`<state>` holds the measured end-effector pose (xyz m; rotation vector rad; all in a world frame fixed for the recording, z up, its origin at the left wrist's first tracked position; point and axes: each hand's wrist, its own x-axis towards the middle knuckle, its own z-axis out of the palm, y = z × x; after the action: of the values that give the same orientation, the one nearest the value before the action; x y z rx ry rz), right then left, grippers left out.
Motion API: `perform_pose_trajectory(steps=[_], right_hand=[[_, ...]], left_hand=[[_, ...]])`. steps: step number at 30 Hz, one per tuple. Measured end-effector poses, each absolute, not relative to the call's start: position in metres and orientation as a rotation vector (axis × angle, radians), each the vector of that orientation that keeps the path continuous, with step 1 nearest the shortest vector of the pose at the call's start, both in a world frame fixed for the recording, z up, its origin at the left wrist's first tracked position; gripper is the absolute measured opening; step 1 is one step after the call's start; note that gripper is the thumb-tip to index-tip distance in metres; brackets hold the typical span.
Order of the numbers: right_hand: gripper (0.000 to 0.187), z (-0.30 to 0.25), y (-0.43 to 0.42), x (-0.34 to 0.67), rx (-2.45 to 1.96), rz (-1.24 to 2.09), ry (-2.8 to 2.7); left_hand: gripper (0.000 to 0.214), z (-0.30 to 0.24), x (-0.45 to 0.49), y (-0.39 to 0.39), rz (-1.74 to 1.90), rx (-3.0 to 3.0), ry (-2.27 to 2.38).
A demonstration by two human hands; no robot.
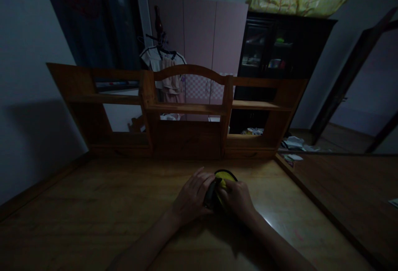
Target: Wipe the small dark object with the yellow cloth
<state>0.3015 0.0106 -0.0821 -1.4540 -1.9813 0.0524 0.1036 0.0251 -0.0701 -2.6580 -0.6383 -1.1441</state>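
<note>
Over the middle of the wooden tabletop [108, 204], my two hands work close together. My left hand [193, 190] is curled around a dark, glossy object [210, 195]; the dim light hides its exact kind. In the fingertips of my right hand [238, 198] is a small yellow piece [222, 183], perhaps cloth, held against the dark object. Just behind the fingers shows a rounded yellow-green thing with a black rim [226, 174], like the lining of a case. Its lower part is hidden by my right hand and shadow.
A wooden shelf unit [186, 108] with open compartments and low drawers spans the tabletop's back edge. A wall [37, 130] bounds the left side. On the right, a raised wooden edge [314, 196] borders a brown surface [348, 188] with papers [293, 157] at its far end.
</note>
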Motion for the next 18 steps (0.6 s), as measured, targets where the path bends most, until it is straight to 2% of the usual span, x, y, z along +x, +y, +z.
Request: perform_pose_trajectory(steps=[8,14,18], right_hand=[[0.009,-0.0826,0.0080,0.2970,-1.381,0.130,-1.976],[0.022,-0.0799,0.0060,0.2952,-1.237,0.255,-1.953],[0.018,-0.0734,0.0046,0.2936,-1.117,0.352,-1.973]], left_hand=[[0.075,-0.0703,0.1025,0.0262,-1.119,-2.619,-0.632],[0.074,-0.0706,0.1031,0.0255,-1.090,-2.624,-0.637],[0.078,-0.0723,0.1035,0.0264,-1.063,-2.649,-0.623]])
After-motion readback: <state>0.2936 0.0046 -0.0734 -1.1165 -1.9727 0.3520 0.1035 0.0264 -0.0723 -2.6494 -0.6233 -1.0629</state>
